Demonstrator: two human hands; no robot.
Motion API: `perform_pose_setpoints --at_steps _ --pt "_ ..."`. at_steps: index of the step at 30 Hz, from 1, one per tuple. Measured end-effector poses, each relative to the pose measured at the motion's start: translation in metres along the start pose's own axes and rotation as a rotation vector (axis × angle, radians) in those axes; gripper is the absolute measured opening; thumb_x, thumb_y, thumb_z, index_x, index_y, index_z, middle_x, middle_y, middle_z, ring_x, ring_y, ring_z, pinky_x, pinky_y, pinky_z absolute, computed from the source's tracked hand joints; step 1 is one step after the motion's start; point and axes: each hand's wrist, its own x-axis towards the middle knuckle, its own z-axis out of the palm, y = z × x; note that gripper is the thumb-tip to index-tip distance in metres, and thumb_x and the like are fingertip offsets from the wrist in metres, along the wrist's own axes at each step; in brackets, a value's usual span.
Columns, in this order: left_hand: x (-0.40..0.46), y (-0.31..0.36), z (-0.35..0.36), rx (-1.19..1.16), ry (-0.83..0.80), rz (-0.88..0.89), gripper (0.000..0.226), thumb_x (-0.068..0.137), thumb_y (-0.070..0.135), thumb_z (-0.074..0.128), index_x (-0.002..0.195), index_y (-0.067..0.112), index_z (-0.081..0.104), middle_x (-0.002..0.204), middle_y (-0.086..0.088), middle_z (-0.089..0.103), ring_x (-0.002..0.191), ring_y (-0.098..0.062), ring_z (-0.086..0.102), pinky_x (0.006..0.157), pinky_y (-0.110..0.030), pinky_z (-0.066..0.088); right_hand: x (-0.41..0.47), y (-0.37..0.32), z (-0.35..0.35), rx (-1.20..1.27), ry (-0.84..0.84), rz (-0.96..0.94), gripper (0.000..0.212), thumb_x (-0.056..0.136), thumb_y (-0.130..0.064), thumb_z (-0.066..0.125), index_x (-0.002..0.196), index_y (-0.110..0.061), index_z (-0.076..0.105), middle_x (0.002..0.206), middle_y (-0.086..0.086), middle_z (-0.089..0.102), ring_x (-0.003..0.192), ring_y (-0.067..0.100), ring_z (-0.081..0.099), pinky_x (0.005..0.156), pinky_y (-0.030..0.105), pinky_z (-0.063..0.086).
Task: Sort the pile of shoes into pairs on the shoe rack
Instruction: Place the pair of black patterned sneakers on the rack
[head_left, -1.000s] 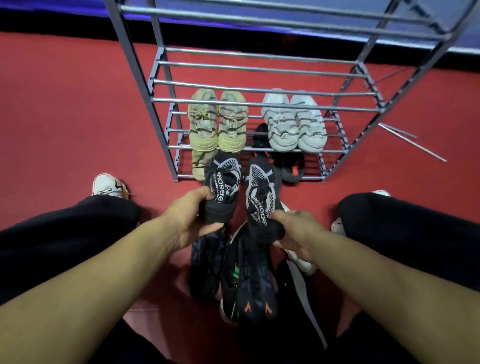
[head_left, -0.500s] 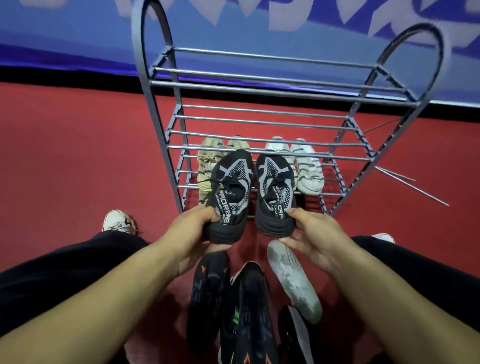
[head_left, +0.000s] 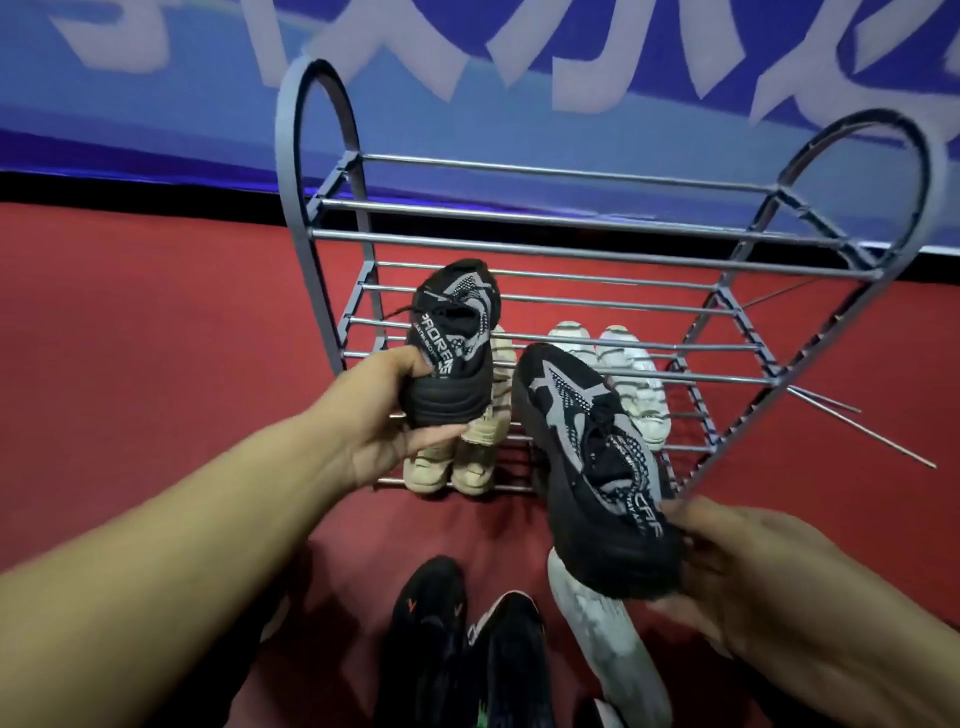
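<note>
My left hand (head_left: 382, 415) grips the heel of a black-and-grey knit shoe (head_left: 454, 343), held up in front of the left side of the grey metal shoe rack (head_left: 571, 244). In my right hand (head_left: 737, 577) is the matching black-and-grey shoe (head_left: 587, 457), tilted, lower and closer to me, gripped at its heel. On the rack's lower shelf stand a beige pair (head_left: 472, 452), partly hidden behind the left shoe, and a white pair (head_left: 623, 379).
On the red floor (head_left: 156, 338) near me lie two black shoes with orange and green marks (head_left: 467, 654) and a white shoe (head_left: 602, 634). The rack's upper shelves hold nothing. A blue banner wall (head_left: 156, 130) runs behind the rack. Thin metal rods (head_left: 857, 431) lie right of it.
Both hands have lifted the black-and-grey shoes up toward the rack. The left shoe rose higher and forward; the right shoe tilted and drifted right. My view has tipped upward.
</note>
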Motion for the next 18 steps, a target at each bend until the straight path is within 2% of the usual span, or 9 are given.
perform_pose_setpoints --at_steps 3,6,9,12,14,15,16,18 --pt "0.034 0.014 0.001 -0.024 0.105 0.072 0.011 0.088 0.004 0.045 0.082 0.006 0.054 0.083 -0.013 0.059 0.076 -0.025 0.064 0.061 -0.04 0.061 0.028 -0.012 0.009 -0.009 0.054 -0.057 0.023 0.095 -0.011 0.056 0.081 -0.001 0.071 0.083 0.012 0.077 0.08 0.028 0.073 0.074 0.042 0.058" --pt "0.064 0.019 -0.006 -0.067 0.149 0.115 0.01 0.092 0.005 0.048 0.084 0.005 0.054 0.086 -0.015 0.061 0.079 -0.027 0.064 0.069 -0.041 0.061 0.08 -0.024 0.022 0.001 0.115 -0.109 0.013 0.096 -0.013 0.057 0.089 -0.006 0.065 0.084 0.009 0.076 0.08 0.023 0.072 0.064 0.036 0.059" --pt "0.09 0.017 -0.013 -0.099 0.193 0.104 0.011 0.094 0.005 0.049 0.084 0.003 0.052 0.086 -0.014 0.058 0.077 -0.025 0.063 0.07 -0.04 0.06 0.128 -0.036 0.037 0.032 0.157 -0.149 0.014 0.096 -0.012 0.058 0.083 -0.01 0.063 0.082 0.007 0.072 0.074 0.018 0.069 0.06 0.034 0.058" --pt "0.108 0.014 -0.011 -0.015 0.187 0.103 0.012 0.095 0.009 0.051 0.105 0.003 0.054 0.104 -0.017 0.063 0.078 -0.024 0.066 0.075 -0.042 0.059 0.171 -0.042 0.05 -0.03 0.227 -0.192 0.013 0.094 -0.015 0.062 0.081 -0.013 0.063 0.083 0.005 0.07 0.071 0.015 0.067 0.053 0.03 0.059" --pt "0.116 0.012 -0.008 0.013 0.195 0.117 0.016 0.096 0.011 0.051 0.111 0.008 0.053 0.108 -0.015 0.063 0.079 -0.024 0.066 0.075 -0.042 0.059 0.198 -0.047 0.056 -0.021 0.245 -0.204 0.005 0.094 -0.018 0.061 0.093 -0.013 0.064 0.095 0.008 0.072 0.079 0.019 0.07 0.048 0.028 0.057" --pt "0.118 0.012 -0.007 0.016 0.201 0.117 0.015 0.097 0.012 0.05 0.112 0.008 0.053 0.109 -0.015 0.063 0.079 -0.024 0.066 0.075 -0.042 0.06 0.211 -0.05 0.058 -0.004 0.249 -0.205 0.009 0.095 -0.019 0.06 0.1 -0.013 0.064 0.101 0.009 0.073 0.085 0.023 0.072 0.048 0.028 0.056" --pt "0.119 0.013 -0.007 0.018 0.204 0.114 0.02 0.097 0.013 0.049 0.116 0.008 0.052 0.112 -0.016 0.064 0.081 -0.025 0.067 0.074 -0.043 0.06 0.222 -0.054 0.06 0.009 0.255 -0.208 0.011 0.095 -0.019 0.058 0.103 -0.013 0.064 0.105 0.01 0.073 0.088 0.024 0.072 0.049 0.027 0.056" --pt "0.124 0.016 -0.01 0.048 0.219 0.125 0.032 0.098 0.015 0.048 0.129 0.006 0.049 0.116 -0.016 0.064 0.086 -0.027 0.068 0.075 -0.044 0.061 0.237 -0.061 0.064 -0.017 0.267 -0.238 0.012 0.096 -0.019 0.057 0.102 -0.012 0.065 0.104 0.011 0.073 0.083 0.022 0.072 0.05 0.027 0.057"
